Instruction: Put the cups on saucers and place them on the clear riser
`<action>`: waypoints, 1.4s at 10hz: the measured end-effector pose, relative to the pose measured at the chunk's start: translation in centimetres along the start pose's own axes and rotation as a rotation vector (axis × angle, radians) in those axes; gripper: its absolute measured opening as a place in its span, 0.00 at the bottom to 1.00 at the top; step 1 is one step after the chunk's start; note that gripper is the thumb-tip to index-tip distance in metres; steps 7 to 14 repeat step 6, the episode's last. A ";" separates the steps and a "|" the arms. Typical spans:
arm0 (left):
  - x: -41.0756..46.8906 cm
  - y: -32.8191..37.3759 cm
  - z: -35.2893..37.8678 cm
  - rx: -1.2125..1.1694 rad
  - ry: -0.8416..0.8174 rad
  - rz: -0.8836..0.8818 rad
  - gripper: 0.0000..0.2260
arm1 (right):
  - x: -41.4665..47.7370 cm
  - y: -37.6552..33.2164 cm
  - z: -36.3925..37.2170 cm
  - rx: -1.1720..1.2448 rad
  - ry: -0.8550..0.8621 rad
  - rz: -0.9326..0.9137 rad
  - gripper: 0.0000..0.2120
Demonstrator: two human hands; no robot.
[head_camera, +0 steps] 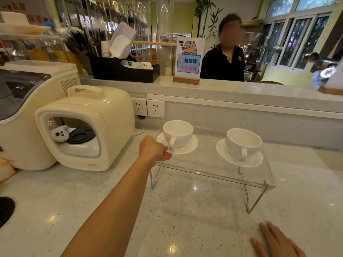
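Head view looks down on two white cups, each seated on its own white saucer, both standing on the clear riser (213,169) in the middle of the speckled counter (185,219). Left cup (177,133) sits upright on the left saucer (187,148) near the riser's left end, its handle pointing toward the wearer. Right cup (243,143) rests upright on the right saucer (256,160) toward the riser's right end, handle also facing the wearer; the two sets are well apart.

At the left saucer's near-left rim, the left hand (153,150) reaches in with the arm stretched out, fingers curled and pinching the saucer's edge. Near the bottom right corner, the right hand (276,242) lies flat on the counter, fingers spread and loose, gripping nothing.

Left of the riser stands a cream box-shaped appliance (87,127) with a top handle. Wall sockets (148,107) sit behind it. On the raised ledge beyond stand a no-smoking sign (188,60) and a black organizer tray (122,70); a person in a dark top (222,62) stands behind the ledge.
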State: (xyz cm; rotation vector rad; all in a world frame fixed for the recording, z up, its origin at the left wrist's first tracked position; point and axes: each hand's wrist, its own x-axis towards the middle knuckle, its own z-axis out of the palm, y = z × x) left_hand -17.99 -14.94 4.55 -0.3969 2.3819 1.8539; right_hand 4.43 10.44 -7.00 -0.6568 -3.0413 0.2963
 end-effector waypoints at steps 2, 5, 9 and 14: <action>-0.5 0.2 -0.2 -0.009 -0.033 -0.026 0.10 | 0.9 0.6 0.3 0.057 -0.032 0.032 0.30; -2.0 0.8 -0.5 0.061 -0.083 0.013 0.21 | 0.2 1.6 1.9 0.038 -0.036 0.056 0.30; -2.4 0.8 -0.8 0.316 0.143 0.135 0.12 | 0.9 1.8 2.5 0.002 -0.032 0.010 0.30; -2.4 0.8 -0.8 0.316 0.143 0.135 0.12 | 0.9 1.8 2.5 0.002 -0.032 0.010 0.30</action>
